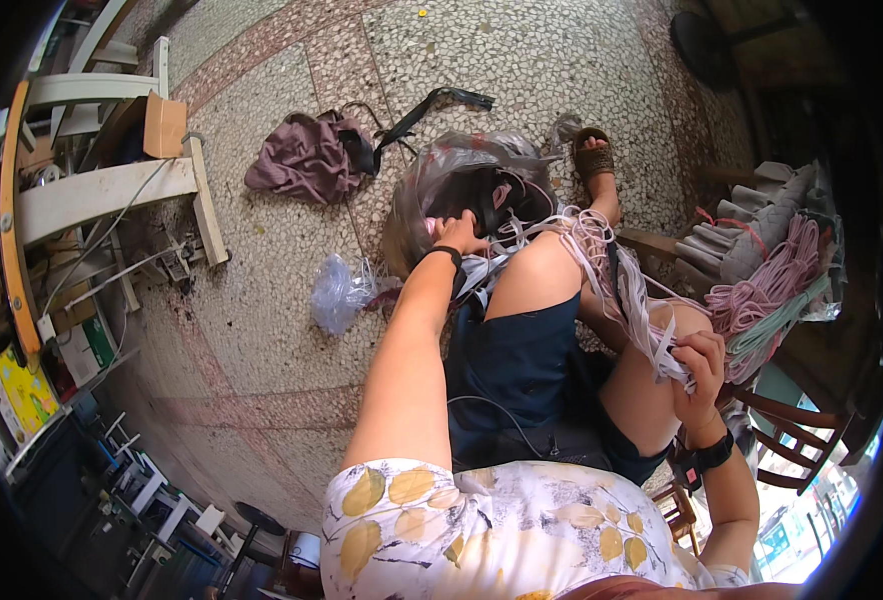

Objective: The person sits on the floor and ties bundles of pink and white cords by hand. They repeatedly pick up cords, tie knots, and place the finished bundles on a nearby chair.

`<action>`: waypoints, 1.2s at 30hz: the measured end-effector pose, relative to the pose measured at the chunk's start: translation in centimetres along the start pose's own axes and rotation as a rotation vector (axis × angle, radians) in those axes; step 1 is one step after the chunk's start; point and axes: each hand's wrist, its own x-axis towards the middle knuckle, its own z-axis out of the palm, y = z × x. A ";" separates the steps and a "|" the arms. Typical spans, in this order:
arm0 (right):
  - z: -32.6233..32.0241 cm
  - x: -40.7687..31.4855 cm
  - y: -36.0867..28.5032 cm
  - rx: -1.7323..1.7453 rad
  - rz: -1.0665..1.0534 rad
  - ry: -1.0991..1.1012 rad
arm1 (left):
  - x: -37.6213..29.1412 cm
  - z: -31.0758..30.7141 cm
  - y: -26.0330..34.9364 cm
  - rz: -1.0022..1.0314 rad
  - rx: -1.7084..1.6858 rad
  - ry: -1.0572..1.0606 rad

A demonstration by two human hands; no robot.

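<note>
My left hand [460, 231] reaches into the mouth of a grey plastic bag [471, 154] on the floor. Something pink shows beside its fingertips, but I cannot tell whether they grip it. Inside the bag lie dark items and pink cord. My right hand [700, 367] holds the end of a bundle of white strips and pink cords [636, 315] over my right knee. From there the bundle runs across to my left knee, where looped cords [588, 236] hang, and on toward the bag. White strips [479, 270] lie between my left hand and that knee.
Hanks of pink cord [768, 277] and green cord [779, 322] lie at the right beside folded grey fabric [749, 217]. A purple-brown cloth [310, 161], a black strap [426, 112] and a clear plastic bag [334, 292] lie on the floor. A machine stand [111, 191] stands left.
</note>
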 end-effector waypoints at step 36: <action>-6.1 -1.4 -5.2 0.969 0.265 0.236 | -32.7 -13.4 32.0 1.166 -0.279 0.082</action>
